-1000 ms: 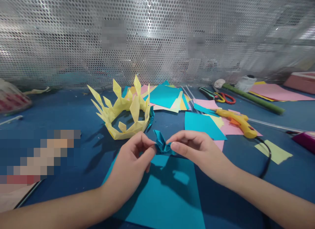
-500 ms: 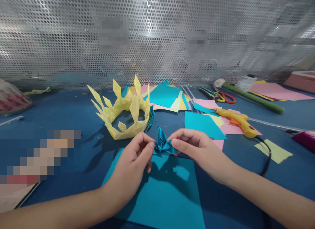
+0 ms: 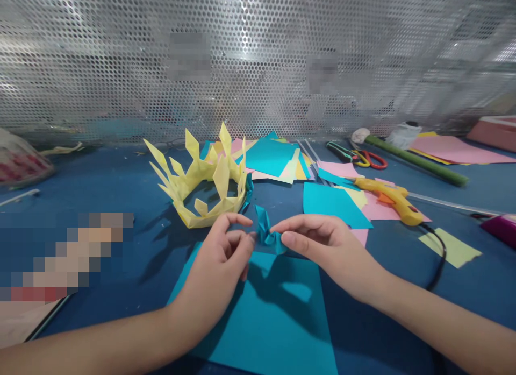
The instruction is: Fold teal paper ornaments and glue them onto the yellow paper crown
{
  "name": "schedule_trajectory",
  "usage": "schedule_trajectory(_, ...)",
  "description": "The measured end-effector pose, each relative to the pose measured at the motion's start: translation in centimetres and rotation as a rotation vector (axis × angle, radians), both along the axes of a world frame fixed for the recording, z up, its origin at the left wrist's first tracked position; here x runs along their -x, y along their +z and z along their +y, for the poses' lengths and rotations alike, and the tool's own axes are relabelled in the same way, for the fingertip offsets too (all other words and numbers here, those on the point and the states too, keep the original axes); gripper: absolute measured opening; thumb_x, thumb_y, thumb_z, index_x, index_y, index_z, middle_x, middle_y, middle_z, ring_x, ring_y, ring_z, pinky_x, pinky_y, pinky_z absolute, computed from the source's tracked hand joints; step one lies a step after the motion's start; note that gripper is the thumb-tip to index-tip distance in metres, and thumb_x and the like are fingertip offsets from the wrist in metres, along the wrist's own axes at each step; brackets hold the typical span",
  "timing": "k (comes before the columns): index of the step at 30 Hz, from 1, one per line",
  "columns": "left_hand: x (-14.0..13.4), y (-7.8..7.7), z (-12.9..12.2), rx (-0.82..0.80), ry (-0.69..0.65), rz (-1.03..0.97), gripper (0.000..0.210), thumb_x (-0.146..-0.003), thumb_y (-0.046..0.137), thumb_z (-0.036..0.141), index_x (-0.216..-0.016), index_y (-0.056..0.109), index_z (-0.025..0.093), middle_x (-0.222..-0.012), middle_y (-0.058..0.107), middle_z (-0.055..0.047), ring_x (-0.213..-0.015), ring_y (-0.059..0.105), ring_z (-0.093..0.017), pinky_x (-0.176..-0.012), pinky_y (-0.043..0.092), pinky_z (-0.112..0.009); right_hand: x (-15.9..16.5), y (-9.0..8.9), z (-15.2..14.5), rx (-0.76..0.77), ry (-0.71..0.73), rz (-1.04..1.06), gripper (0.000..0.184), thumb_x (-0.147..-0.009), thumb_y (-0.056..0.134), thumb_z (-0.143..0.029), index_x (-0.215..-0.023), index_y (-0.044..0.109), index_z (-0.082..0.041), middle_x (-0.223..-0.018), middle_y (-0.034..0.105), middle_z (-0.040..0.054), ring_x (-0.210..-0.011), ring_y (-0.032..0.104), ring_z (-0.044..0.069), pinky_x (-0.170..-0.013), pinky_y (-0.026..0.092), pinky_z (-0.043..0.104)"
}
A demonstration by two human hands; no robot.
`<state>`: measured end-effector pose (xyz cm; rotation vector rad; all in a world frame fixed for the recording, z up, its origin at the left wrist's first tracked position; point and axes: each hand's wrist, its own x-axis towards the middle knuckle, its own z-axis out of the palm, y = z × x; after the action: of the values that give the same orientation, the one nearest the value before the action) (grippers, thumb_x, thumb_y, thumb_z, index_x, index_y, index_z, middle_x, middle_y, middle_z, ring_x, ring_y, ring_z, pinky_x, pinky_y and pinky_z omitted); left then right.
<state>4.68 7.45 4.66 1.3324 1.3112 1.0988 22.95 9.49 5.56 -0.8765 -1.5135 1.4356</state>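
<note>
Between the thumb and index finger of my right hand point(image 3: 322, 240) is a small folded blue paper piece point(image 3: 263, 224), with one pointed tip standing up. My left hand point(image 3: 226, 251) is just to its left, thumb and index finger apart, the thumb tip close to the paper's edge. Under both hands lies a flat blue paper sheet point(image 3: 258, 321), shaded by their shadows. Behind my left hand stands a yellow folded-paper crown point(image 3: 201, 216) with upright points. Another folded blue piece point(image 3: 248, 189) is at the crown's right side.
Coloured paper sheets point(image 3: 266, 157) lie behind the crown. To the right are a yellow glue gun point(image 3: 387, 197) with a black cord, red-and-yellow-handled scissors point(image 3: 374, 160), a green stem point(image 3: 419, 162) and a pale green paper scrap point(image 3: 451, 247). A perforated metal panel point(image 3: 258, 63) closes the back.
My left fingers have parted from the folded blue piece, which both hands were gripping before. The piece has turned and looks narrower, still pinched by my right hand.
</note>
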Motion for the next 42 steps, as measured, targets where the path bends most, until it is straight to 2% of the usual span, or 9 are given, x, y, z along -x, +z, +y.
schedule_trajectory(4,0.0,0.0,-0.1,-0.031,0.043,-0.028,0.020,-0.082,0.063,0.039,-0.087,0.051,0.024,-0.051,0.045,0.014,-0.044,0.042,-0.007,-0.042,0.035,-0.015,0.1,0.2,-0.1,-0.085,-0.085,-0.028,0.006,-0.082,0.073,-0.023,-0.084,0.077,-0.026,-0.075,0.074,-0.0052,-0.066,0.064,0.005,-0.060,0.052,0.010)
schedule_trajectory(8,-0.1,0.5,-0.3,-0.047,0.040,-0.052,0.017,-0.073,0.073,0.032,-0.068,0.062,0.020,-0.062,0.060,0.007,-0.047,0.045,-0.005,-0.045,0.039,-0.015,0.3,0.2,-0.5,-0.178,-0.170,-0.068,0.007,-0.081,0.074,-0.020,-0.084,0.076,-0.026,-0.078,0.073,-0.0054,-0.070,0.063,0.005,-0.065,0.051,0.010)
schedule_trajectory(11,-0.1,0.8,-0.5,-0.036,0.036,-0.083,0.009,-0.067,0.077,0.028,-0.067,0.073,0.020,-0.065,0.068,0.004,-0.046,0.047,-0.005,-0.044,0.041,-0.015,0.4,0.0,-0.7,-0.288,-0.215,-0.132,0.010,-0.080,0.074,-0.020,-0.088,0.075,-0.025,-0.080,0.073,-0.0046,-0.070,0.064,0.007,-0.064,0.052,0.013)
schedule_trajectory(20,0.1,0.6,-0.3,0.049,0.031,-0.202,0.010,-0.064,0.081,0.028,-0.071,0.077,0.022,-0.052,0.066,0.004,-0.047,0.055,-0.007,-0.043,0.042,-0.013,0.3,-0.1,-0.9,-0.601,-0.100,-0.243,0.018,-0.085,0.064,-0.009,-0.095,0.075,-0.018,-0.081,0.070,0.0030,-0.072,0.066,0.010,-0.064,0.052,0.018)
schedule_trajectory(24,0.2,0.6,-0.3,0.093,-0.002,-0.222,0.008,-0.065,0.081,0.028,-0.067,0.079,0.021,-0.048,0.066,0.002,-0.042,0.050,-0.004,-0.040,0.036,-0.011,0.3,0.0,-0.9,-0.707,-0.114,-0.279,0.020,-0.084,0.063,-0.006,-0.095,0.075,-0.017,-0.080,0.068,0.0044,-0.069,0.064,0.009,-0.060,0.051,0.016)
schedule_trajectory(31,0.2,0.4,0.1,0.125,-0.038,-0.256,0.008,-0.064,0.081,0.028,-0.062,0.077,0.022,-0.045,0.061,0.004,-0.043,0.051,-0.005,-0.041,0.037,-0.012,0.4,0.1,-1.2,-0.814,-0.157,-0.291,0.022,-0.084,0.062,-0.004,-0.095,0.075,-0.018,-0.081,0.066,0.0039,-0.069,0.062,0.009,-0.061,0.051,0.017)
schedule_trajectory(36,0.1,0.6,0.0,0.110,-0.057,-0.267,0.008,-0.061,0.079,0.023,-0.057,0.074,0.019,-0.044,0.056,0.005,-0.042,0.044,-0.005,-0.039,0.031,-0.014,0.5,0.3,-1.5,-0.800,-0.145,-0.309,0.024,-0.084,0.061,-0.005,-0.095,0.074,-0.021,-0.077,0.065,0.0019,-0.061,0.058,0.009,-0.054,0.049,0.017)
schedule_trajectory(39,0.0,0.7,-0.1,0.098,-0.048,-0.283,0.009,-0.059,0.078,0.021,-0.055,0.071,0.019,-0.046,0.056,0.006,-0.043,0.042,-0.005,-0.040,0.030,-0.015,0.6,0.2,-1.5,-0.817,-0.183,-0.306,0.021,-0.081,0.065,-0.004,-0.096,0.073,-0.017,-0.072,0.063,0.0009,-0.056,0.054,0.008,-0.051,0.049,0.017)
schedule_trajectory(42,-0.1,0.8,-0.1,0.097,-0.036,-0.291,0.011,-0.059,0.078,0.021,-0.053,0.069,0.019,-0.045,0.054,0.006,-0.043,0.039,-0.004,-0.040,0.029,-0.015,0.8,0.1,-1.5,-0.758,-0.185,-0.294,0.018,-0.077,0.071,-0.005,-0.092,0.074,-0.013,-0.068,0.063,0.0010,-0.053,0.054,0.007,-0.050,0.048,0.016)
